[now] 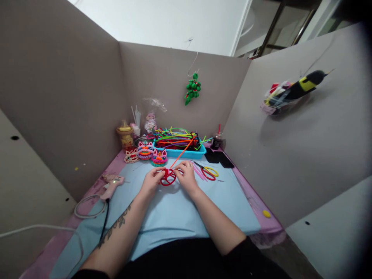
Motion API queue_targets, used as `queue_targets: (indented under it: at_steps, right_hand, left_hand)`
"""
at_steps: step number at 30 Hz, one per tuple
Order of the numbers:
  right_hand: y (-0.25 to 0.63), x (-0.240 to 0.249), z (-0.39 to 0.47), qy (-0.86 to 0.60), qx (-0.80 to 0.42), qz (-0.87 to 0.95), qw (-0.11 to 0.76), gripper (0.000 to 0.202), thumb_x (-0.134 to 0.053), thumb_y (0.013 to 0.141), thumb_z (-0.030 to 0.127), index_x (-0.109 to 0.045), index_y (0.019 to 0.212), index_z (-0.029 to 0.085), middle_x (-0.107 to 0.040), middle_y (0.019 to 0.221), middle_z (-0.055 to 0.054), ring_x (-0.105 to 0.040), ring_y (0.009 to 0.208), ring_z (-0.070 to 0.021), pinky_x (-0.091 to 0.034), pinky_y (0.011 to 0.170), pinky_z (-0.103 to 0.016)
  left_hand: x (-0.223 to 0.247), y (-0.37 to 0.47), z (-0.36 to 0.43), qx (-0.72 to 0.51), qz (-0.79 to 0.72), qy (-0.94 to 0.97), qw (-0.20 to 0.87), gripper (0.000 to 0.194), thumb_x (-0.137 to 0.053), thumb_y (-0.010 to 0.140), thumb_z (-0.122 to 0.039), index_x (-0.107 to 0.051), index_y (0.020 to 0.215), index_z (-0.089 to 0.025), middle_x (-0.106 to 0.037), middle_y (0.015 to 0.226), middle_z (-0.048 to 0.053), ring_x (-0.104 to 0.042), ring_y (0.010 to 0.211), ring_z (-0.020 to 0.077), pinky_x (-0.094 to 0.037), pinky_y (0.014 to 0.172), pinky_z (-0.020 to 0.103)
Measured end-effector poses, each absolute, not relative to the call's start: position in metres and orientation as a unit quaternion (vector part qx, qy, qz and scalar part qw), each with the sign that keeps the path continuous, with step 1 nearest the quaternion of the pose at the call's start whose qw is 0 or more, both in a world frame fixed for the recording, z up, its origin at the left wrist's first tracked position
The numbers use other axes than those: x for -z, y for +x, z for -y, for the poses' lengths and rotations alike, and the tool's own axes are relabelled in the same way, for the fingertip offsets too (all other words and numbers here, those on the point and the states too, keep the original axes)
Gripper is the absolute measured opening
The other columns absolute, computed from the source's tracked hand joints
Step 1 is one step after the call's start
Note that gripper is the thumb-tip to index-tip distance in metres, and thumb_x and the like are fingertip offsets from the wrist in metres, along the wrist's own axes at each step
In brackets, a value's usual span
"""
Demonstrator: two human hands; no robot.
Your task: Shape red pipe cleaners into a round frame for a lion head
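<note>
Between my two hands is a red ring-shaped piece (167, 180) of bent pipe cleaner, held just above the blue cloth (171, 209). My left hand (152, 179) pinches its upper left side. At its upper right, the fingers of my right hand (185, 176) close on the red piece. An orange pipe cleaner (181, 154) slants up and right from near my fingertips toward the tray. Where it joins the red piece is too small to tell. A little pink shows at the top of the ring.
Behind my hands stands a blue tray (186, 154) of colourful pipe cleaners. Finished lion-like heads (159, 158) sit to its left. Scissors (209, 173) and pink strips (200, 171) lie right. A pink glue gun (112, 186) with a cable is at the left. Grey partitions (174, 69) surround the table.
</note>
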State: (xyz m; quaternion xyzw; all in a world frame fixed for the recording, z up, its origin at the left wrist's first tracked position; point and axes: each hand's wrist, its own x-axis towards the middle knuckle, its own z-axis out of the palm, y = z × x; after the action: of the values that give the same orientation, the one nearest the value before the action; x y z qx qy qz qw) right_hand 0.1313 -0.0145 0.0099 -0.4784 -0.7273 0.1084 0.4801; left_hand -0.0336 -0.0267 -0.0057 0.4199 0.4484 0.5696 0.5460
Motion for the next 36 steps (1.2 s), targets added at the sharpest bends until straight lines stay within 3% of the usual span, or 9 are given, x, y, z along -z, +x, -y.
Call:
queue_targets:
  at_steps: [3,7,10,17,30,36]
  right_hand:
    - [0.126,0.0,0.024,-0.483,-0.1,0.689,0.531,0.022,-0.057,0.077,0.028,-0.062,0.098,0.024,-0.046,0.113,-0.008,-0.039,0.111,-0.0257,-0.028,0.098,-0.043]
    - [0.123,0.005,0.034,-0.48,-0.116,0.692,0.527,0.013,-0.056,0.079,0.03,-0.066,0.084,0.025,-0.046,0.111,-0.008,-0.036,0.114,-0.0272,-0.021,0.103,-0.048]
    - [0.122,0.005,0.033,-0.484,-0.155,0.683,0.524,0.011,-0.059,0.076,0.031,-0.066,0.078,0.024,-0.045,0.116,-0.008,-0.035,0.117,-0.0263,-0.023,0.103,-0.045]
    - [0.12,0.006,0.027,-0.484,-0.282,0.652,0.511,0.008,-0.062,0.073,0.028,-0.063,0.069,0.021,-0.043,0.128,-0.007,-0.034,0.124,-0.0241,-0.024,0.105,-0.04]
    - [0.105,0.023,0.018,-0.483,-0.331,0.589,0.558,0.014,-0.06,0.075,0.032,-0.063,0.07,0.02,-0.042,0.133,-0.008,-0.039,0.123,-0.0229,-0.027,0.105,-0.039]
    - [0.112,0.018,0.019,-0.501,-0.337,0.608,0.516,0.009,-0.066,0.068,0.028,-0.066,0.073,0.02,-0.039,0.136,-0.009,-0.03,0.129,-0.0256,-0.021,0.107,-0.041]
  left_hand:
    - [0.006,-0.034,0.027,-0.579,-0.432,0.393,0.568,0.046,-0.072,0.062,-0.037,-0.062,0.099,-0.014,-0.067,0.074,0.004,-0.06,0.06,0.0134,-0.042,0.053,0.022]
    - [0.004,-0.032,0.029,-0.592,-0.405,0.378,0.585,0.05,-0.073,0.062,-0.037,-0.058,0.104,-0.016,-0.068,0.075,0.004,-0.06,0.061,0.0131,-0.043,0.054,0.021]
    - [0.002,-0.031,0.031,-0.584,-0.386,0.383,0.602,0.053,-0.074,0.061,-0.037,-0.056,0.107,-0.018,-0.068,0.079,0.004,-0.062,0.064,0.0136,-0.044,0.055,0.022]
    - [0.001,-0.026,0.032,-0.572,-0.4,0.369,0.614,0.045,-0.077,0.057,-0.033,-0.059,0.095,-0.015,-0.067,0.079,0.004,-0.061,0.062,0.0123,-0.044,0.054,0.021]
    - [0.011,-0.015,0.029,-0.617,-0.408,0.34,0.581,0.049,-0.08,0.052,-0.033,-0.059,0.092,-0.015,-0.066,0.069,0.0,-0.057,0.054,0.0083,-0.038,0.047,0.018]
    - [0.009,-0.017,0.029,-0.613,-0.393,0.308,0.613,0.052,-0.08,0.053,-0.029,-0.059,0.098,-0.015,-0.066,0.071,0.0,-0.057,0.052,0.0075,-0.04,0.046,0.017]
